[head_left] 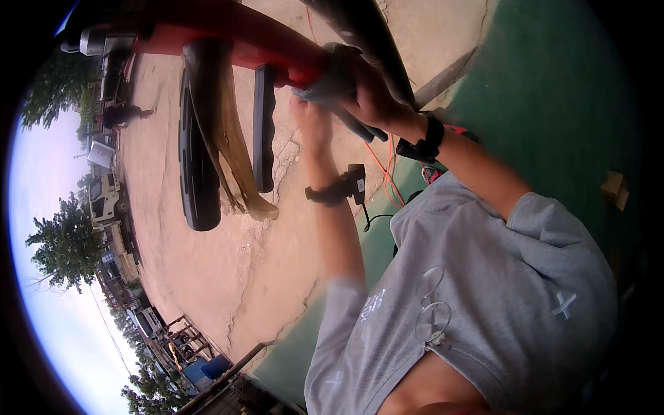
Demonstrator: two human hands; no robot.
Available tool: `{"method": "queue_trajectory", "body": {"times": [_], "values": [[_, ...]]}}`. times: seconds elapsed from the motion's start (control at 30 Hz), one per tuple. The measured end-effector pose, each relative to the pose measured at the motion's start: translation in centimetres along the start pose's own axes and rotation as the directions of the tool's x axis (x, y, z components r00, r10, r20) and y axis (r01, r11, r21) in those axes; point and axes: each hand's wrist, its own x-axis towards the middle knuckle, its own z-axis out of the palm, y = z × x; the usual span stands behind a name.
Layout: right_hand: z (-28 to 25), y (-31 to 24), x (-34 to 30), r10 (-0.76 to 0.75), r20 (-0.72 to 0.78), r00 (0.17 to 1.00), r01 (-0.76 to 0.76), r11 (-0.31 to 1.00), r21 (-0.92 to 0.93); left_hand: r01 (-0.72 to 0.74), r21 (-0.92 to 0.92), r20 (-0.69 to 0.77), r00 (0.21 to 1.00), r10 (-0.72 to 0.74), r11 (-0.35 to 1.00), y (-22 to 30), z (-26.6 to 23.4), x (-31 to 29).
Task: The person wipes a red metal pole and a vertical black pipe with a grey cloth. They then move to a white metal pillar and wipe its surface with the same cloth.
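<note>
A grey cloth (pixel 330 75) is wrapped around the end of a red metal beam (pixel 235 38) near the top. My right hand (pixel 373 93) is closed on this cloth from the right side. Just below the cloth's lower edge, my left hand (pixel 311 114) is closed with its fingers curled; what lies inside it is hidden. Beneath the beam hangs a black grip with a wavy edge (pixel 263 131). Farther left, a brownish rag (pixel 225 131) drapes down beside a long, rounded black part (pixel 199 173). Black wrist straps with small devices sit on both forearms.
A thick dark post (pixel 366 41) slants behind my right hand. Orange cable (pixel 389 176) runs along the cracked concrete (pixel 263 263), which meets a green floor (pixel 539 104). A small cardboard box (pixel 614 190) lies at right. A vehicle (pixel 107 197) and trees stand far left.
</note>
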Motion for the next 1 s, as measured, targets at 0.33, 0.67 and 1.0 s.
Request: {"method": "queue_trajectory", "body": {"times": [0.33, 0.67, 1.0], "values": [[-3.3, 6.5, -9.7, 0.126, 0.201, 0.972, -0.087, 0.977, -0.193, 0.124, 0.408, -0.033, 0.992, -0.121, 0.904, -11.2, -2.2, -5.4], [-3.8, 5.1, -9.1, 0.189, 0.094, 0.977, -0.145, 0.925, -0.352, 0.04, 0.499, 0.116, 0.987, -0.112, 0.866, -8.2, -2.6, -3.4], [-2.7, -3.5, 1.1, 0.044, 0.08, 0.996, -0.034, 0.992, -0.119, 0.011, 0.22, 0.028, 0.999, -0.018, 0.975, 2.1, -0.2, -0.1]]}}
